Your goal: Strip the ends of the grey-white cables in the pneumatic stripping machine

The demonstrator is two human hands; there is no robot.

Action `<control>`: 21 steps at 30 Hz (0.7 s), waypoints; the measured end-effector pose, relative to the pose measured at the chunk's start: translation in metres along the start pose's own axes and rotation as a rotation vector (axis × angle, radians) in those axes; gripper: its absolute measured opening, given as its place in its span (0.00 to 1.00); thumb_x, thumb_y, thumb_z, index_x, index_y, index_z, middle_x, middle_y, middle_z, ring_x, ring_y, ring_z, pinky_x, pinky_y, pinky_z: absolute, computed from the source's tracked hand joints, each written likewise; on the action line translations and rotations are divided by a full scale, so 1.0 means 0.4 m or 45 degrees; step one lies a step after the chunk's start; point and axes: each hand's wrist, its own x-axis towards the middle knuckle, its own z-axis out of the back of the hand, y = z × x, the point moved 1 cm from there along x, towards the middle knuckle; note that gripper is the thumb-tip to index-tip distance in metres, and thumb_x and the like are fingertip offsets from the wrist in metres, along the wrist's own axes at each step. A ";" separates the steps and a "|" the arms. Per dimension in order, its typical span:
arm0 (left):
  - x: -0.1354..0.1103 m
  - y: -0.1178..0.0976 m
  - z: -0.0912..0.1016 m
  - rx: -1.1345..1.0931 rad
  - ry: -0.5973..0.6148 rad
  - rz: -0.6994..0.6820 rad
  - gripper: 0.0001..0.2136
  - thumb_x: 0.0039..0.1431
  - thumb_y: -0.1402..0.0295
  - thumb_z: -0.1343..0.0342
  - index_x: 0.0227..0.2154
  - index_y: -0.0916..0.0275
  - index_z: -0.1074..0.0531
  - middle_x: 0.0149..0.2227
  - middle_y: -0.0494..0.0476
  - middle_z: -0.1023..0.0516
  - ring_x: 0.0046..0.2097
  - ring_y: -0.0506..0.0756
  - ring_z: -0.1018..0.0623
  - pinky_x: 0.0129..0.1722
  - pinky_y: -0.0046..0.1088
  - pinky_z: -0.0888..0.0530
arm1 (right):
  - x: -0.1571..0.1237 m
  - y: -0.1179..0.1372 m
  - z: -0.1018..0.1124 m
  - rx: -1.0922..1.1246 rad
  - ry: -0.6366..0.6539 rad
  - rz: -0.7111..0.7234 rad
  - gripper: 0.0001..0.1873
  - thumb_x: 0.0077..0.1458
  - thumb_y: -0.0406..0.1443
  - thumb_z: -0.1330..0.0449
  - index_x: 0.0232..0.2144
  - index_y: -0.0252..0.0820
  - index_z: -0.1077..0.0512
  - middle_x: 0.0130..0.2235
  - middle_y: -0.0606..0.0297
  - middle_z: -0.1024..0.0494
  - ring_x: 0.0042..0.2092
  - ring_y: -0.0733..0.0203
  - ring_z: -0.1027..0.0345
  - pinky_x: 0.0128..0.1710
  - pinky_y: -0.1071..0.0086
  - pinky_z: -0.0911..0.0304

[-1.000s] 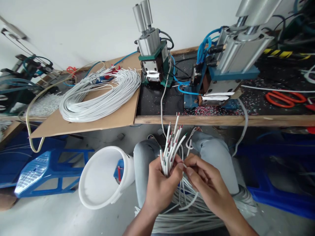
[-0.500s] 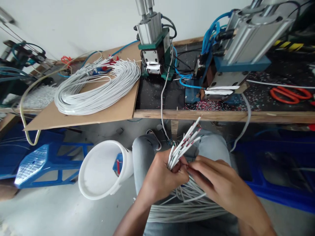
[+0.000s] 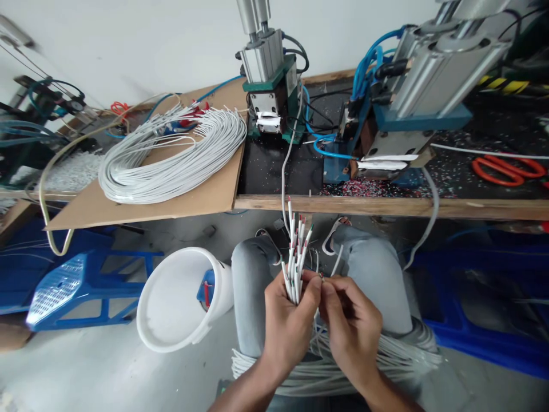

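Observation:
My left hand [image 3: 288, 320] is closed round a bunch of white cables [image 3: 295, 257], whose cut ends point up and show red and green wire tips. Right beside it, my right hand [image 3: 349, 320] pinches the end of a single white cable [image 3: 337, 260], close to my left thumb. The exact spot where the fingertips meet is partly hidden. Below both hands, a large coil of white-grey cables [image 3: 403, 357] lies across my lap.
A second coil of white cables [image 3: 171, 171] rests on cardboard [image 3: 206, 200] on the bench. Two pneumatic presses [image 3: 268, 86] [image 3: 429, 103] stand behind, with orange-handled scissors [image 3: 508, 170] at right. A white bucket [image 3: 150, 320] stands left of my legs, near a blue stool [image 3: 81, 292].
The cable bunch has swung from leaning right to nearly upright and moved left. My right hand has turned more upright, its fingertips now raised beside my left thumb.

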 end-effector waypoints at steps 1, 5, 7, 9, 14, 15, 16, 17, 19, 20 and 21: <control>0.000 0.004 0.002 -0.021 0.005 -0.006 0.08 0.62 0.65 0.42 0.31 0.65 0.28 0.20 0.45 0.37 0.23 0.46 0.40 0.22 0.21 0.40 | -0.001 -0.001 -0.001 0.000 -0.003 -0.003 0.04 0.57 0.42 0.41 0.33 0.53 0.27 0.23 0.72 0.30 0.21 0.62 0.36 0.19 0.68 0.39; 0.007 0.003 0.010 -0.082 0.097 -0.013 0.09 0.62 0.64 0.42 0.31 0.64 0.29 0.21 0.46 0.35 0.21 0.45 0.41 0.20 0.21 0.42 | 0.000 -0.002 0.004 -0.016 0.017 0.029 0.03 0.57 0.41 0.41 0.34 0.54 0.27 0.23 0.73 0.29 0.22 0.62 0.36 0.20 0.68 0.38; 0.012 -0.006 0.013 -0.055 0.142 -0.029 0.09 0.61 0.64 0.41 0.31 0.64 0.29 0.22 0.46 0.34 0.22 0.45 0.40 0.21 0.20 0.41 | 0.002 0.000 0.010 -0.026 0.047 0.036 0.03 0.57 0.40 0.40 0.35 0.55 0.26 0.24 0.73 0.28 0.22 0.63 0.35 0.21 0.69 0.38; 0.018 -0.016 0.015 -0.036 0.170 -0.036 0.09 0.60 0.65 0.40 0.30 0.64 0.29 0.21 0.46 0.34 0.22 0.45 0.39 0.21 0.19 0.40 | 0.008 0.005 0.019 -0.052 0.123 0.031 0.05 0.57 0.40 0.41 0.36 0.55 0.26 0.24 0.73 0.27 0.22 0.63 0.34 0.21 0.69 0.37; 0.035 -0.029 0.017 -0.198 0.243 0.052 0.10 0.62 0.63 0.42 0.29 0.63 0.33 0.18 0.45 0.34 0.18 0.44 0.42 0.18 0.18 0.41 | 0.044 0.021 0.067 -0.157 0.382 0.209 0.14 0.59 0.35 0.44 0.45 0.59 0.26 0.28 0.72 0.20 0.25 0.61 0.26 0.23 0.68 0.30; 0.040 -0.029 0.017 -0.219 0.222 0.058 0.10 0.62 0.63 0.41 0.30 0.63 0.32 0.18 0.45 0.34 0.18 0.44 0.43 0.18 0.18 0.42 | 0.051 0.023 0.079 -0.222 0.422 0.321 0.18 0.59 0.33 0.45 0.48 0.62 0.28 0.32 0.71 0.18 0.29 0.59 0.23 0.27 0.66 0.26; 0.046 -0.027 0.016 -0.233 0.194 0.062 0.10 0.62 0.62 0.41 0.30 0.63 0.32 0.19 0.45 0.34 0.18 0.43 0.44 0.18 0.17 0.44 | 0.057 0.025 0.092 -0.316 0.457 0.459 0.23 0.59 0.31 0.45 0.52 0.64 0.30 0.38 0.71 0.17 0.34 0.57 0.21 0.31 0.65 0.23; 0.053 -0.026 0.014 -0.243 0.174 0.069 0.11 0.61 0.62 0.40 0.30 0.64 0.32 0.19 0.44 0.35 0.19 0.43 0.45 0.18 0.17 0.46 | 0.062 0.025 0.103 -0.432 0.494 0.609 0.27 0.58 0.30 0.45 0.55 0.66 0.33 0.43 0.71 0.17 0.40 0.56 0.20 0.35 0.63 0.22; 0.067 -0.026 0.008 -0.255 0.182 0.090 0.12 0.60 0.61 0.38 0.30 0.64 0.32 0.19 0.43 0.38 0.20 0.42 0.46 0.18 0.17 0.47 | 0.074 0.026 0.122 -0.662 0.588 0.897 0.32 0.57 0.29 0.45 0.61 0.63 0.39 0.51 0.70 0.20 0.48 0.54 0.22 0.44 0.61 0.21; 0.073 -0.028 0.006 -0.254 0.193 0.089 0.12 0.60 0.61 0.38 0.30 0.64 0.32 0.19 0.43 0.39 0.20 0.43 0.47 0.18 0.17 0.47 | 0.084 0.027 0.132 -0.728 0.570 0.993 0.33 0.57 0.29 0.45 0.62 0.61 0.40 0.53 0.70 0.21 0.50 0.54 0.23 0.47 0.62 0.21; 0.079 -0.032 0.004 -0.251 0.194 0.075 0.12 0.60 0.61 0.39 0.31 0.64 0.32 0.19 0.42 0.41 0.20 0.43 0.47 0.18 0.17 0.47 | 0.098 0.029 0.142 -0.772 0.505 1.063 0.33 0.57 0.29 0.44 0.62 0.59 0.40 0.54 0.70 0.21 0.51 0.55 0.23 0.48 0.64 0.22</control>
